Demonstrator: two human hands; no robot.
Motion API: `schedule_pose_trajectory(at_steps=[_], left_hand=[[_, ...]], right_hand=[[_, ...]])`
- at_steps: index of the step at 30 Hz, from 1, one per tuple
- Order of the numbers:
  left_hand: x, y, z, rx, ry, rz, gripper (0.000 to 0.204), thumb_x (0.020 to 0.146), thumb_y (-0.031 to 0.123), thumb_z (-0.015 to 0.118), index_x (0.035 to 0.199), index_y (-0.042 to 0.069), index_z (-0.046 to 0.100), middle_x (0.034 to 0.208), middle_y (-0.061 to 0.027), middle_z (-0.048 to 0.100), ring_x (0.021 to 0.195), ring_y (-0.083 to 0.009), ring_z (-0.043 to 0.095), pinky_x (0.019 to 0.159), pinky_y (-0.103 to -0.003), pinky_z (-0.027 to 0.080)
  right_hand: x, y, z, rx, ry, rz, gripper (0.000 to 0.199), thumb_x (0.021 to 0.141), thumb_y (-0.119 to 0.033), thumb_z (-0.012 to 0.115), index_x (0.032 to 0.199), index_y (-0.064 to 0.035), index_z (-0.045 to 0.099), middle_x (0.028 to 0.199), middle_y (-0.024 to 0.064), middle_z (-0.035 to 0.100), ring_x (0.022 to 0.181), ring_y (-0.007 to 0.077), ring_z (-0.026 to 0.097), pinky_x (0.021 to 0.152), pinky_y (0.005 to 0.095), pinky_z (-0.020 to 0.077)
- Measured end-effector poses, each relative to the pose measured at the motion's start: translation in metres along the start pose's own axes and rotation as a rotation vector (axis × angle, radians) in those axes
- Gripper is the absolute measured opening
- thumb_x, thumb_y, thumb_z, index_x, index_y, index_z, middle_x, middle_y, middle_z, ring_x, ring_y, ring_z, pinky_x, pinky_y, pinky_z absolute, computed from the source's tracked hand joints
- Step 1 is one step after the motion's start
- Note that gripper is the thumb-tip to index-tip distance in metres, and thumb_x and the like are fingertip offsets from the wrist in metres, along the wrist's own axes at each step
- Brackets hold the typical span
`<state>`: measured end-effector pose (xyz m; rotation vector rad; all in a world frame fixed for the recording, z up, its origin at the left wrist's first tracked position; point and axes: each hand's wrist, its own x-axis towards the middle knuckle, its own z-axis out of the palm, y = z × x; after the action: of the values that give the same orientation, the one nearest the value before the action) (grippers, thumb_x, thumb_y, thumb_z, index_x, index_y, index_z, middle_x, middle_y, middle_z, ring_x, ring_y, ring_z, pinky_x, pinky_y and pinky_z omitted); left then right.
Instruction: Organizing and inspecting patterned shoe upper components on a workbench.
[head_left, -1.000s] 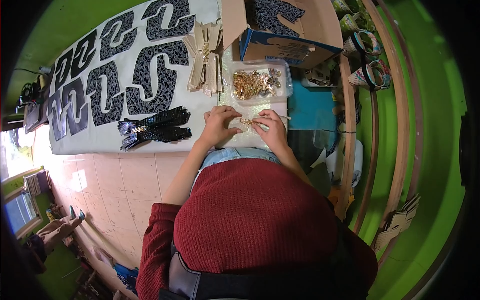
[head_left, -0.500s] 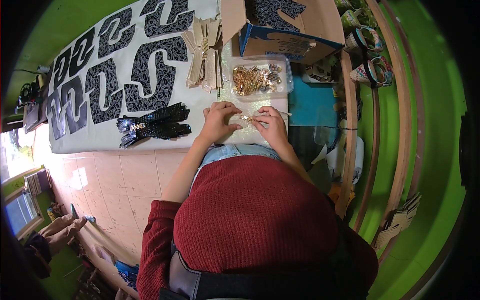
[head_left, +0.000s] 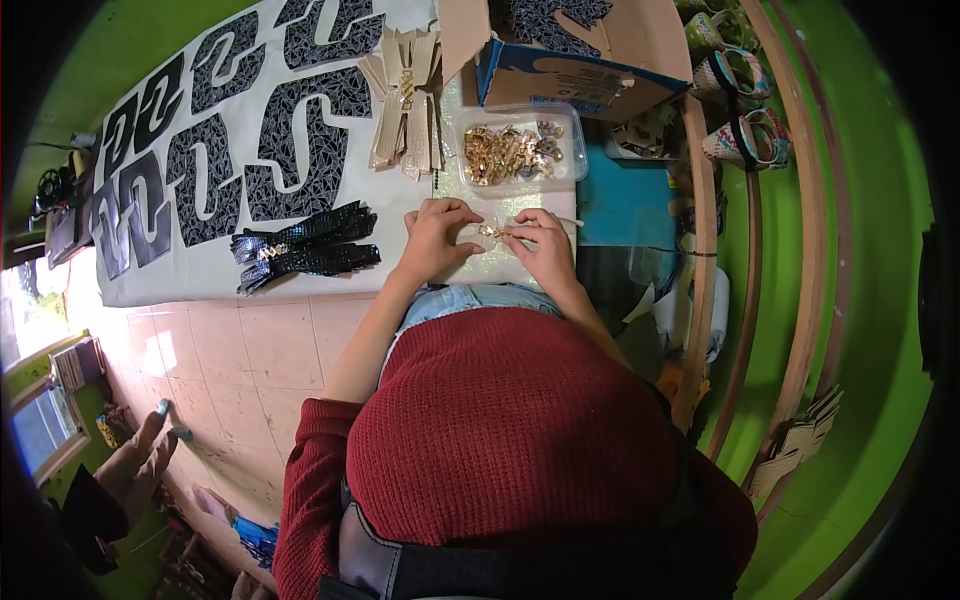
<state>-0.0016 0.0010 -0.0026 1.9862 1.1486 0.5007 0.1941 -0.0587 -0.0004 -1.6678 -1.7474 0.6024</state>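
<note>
Just above the table's near edge, my right hand point(head_left: 545, 246) pinches a small gold ornament point(head_left: 492, 232) between thumb and fingertips. A thin pale stick-like piece shows beside its knuckles. My left hand point(head_left: 437, 240) curves in from the other side, thumb and fingertips parted next to the ornament; anything thin between them is too small to make out. Beyond both hands stands a clear plastic box point(head_left: 577, 165) of gold and silver ornaments. Left of them lie a bundle of beige straps point(head_left: 408, 110) and a bundle of shiny black straps point(head_left: 315, 245), each with a gold ornament at its middle.
Several black patterned cut-outs point(head_left: 205, 175) are spread over the white table cover point(head_left: 350, 215). At the back an open cardboard box point(head_left: 560, 75) holds more black pieces. Sandals point(head_left: 745, 138) hang on a wooden rack at the right. Another person's legs point(head_left: 140, 465) show at lower left.
My hands stay almost in place, with the gold ornament shifting slightly between the fingertips. The other person's legs at lower left have changed position.
</note>
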Motion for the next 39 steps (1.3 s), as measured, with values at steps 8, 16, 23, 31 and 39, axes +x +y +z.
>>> schedule_pose_trajectory(at_steps=[8, 16, 23, 31, 39], left_hand=[[0.001, 0.002, 0.000, -0.017, 0.002, -0.011, 0.043, 0.056, 0.020, 0.081, 0.097, 0.018, 0.068, 0.103, 0.0008, 0.057, 0.103, -0.0208, 0.046, 0.086, -0.036, 0.023], [0.006, 0.003, 0.005, -0.035, 0.041, -0.020, 0.037, 0.057, 0.016, 0.080, 0.093, 0.013, 0.068, 0.095, -0.0045, 0.057, 0.097, -0.0248, 0.047, 0.084, -0.035, 0.034], [0.009, 0.006, 0.011, 0.002, 0.077, -0.023, 0.035, 0.057, 0.018, 0.079, 0.090, 0.013, 0.070, 0.090, -0.0067, 0.056, 0.092, -0.0248, 0.047, 0.081, -0.035, 0.038], [0.006, 0.001, 0.013, -0.012, 0.106, 0.049, 0.035, 0.056, 0.018, 0.079, 0.090, 0.016, 0.072, 0.088, -0.0040, 0.051, 0.088, -0.0219, 0.044, 0.080, -0.033, 0.036], [0.006, 0.003, 0.014, -0.008, 0.097, 0.024, 0.034, 0.056, 0.015, 0.080, 0.089, 0.017, 0.072, 0.088, -0.0038, 0.051, 0.089, -0.0213, 0.045, 0.082, -0.033, 0.034]], right_hand=[[0.000, 0.000, -0.001, -0.029, -0.008, -0.005, 0.016, 0.068, -0.009, 0.072, 0.082, -0.0030, 0.069, 0.091, 0.0077, 0.058, 0.086, 0.0245, 0.056, 0.076, 0.0322, 0.0441], [0.000, 0.001, -0.001, -0.038, -0.025, 0.001, 0.018, 0.068, -0.010, 0.072, 0.085, -0.0045, 0.070, 0.092, 0.0077, 0.058, 0.087, 0.0250, 0.056, 0.076, 0.0326, 0.0443], [0.001, 0.000, -0.002, -0.044, -0.035, 0.000, 0.019, 0.068, -0.010, 0.072, 0.085, -0.0045, 0.070, 0.092, 0.0080, 0.058, 0.088, 0.0248, 0.056, 0.077, 0.0326, 0.0445], [0.001, 0.001, -0.001, -0.033, -0.026, -0.010, 0.019, 0.067, -0.009, 0.072, 0.086, -0.0050, 0.070, 0.092, 0.0080, 0.059, 0.087, 0.0249, 0.056, 0.077, 0.0324, 0.0447], [0.000, 0.003, -0.001, -0.016, -0.024, -0.005, 0.019, 0.069, -0.009, 0.072, 0.087, -0.0055, 0.070, 0.092, 0.0076, 0.059, 0.087, 0.0239, 0.056, 0.076, 0.0316, 0.0448]])
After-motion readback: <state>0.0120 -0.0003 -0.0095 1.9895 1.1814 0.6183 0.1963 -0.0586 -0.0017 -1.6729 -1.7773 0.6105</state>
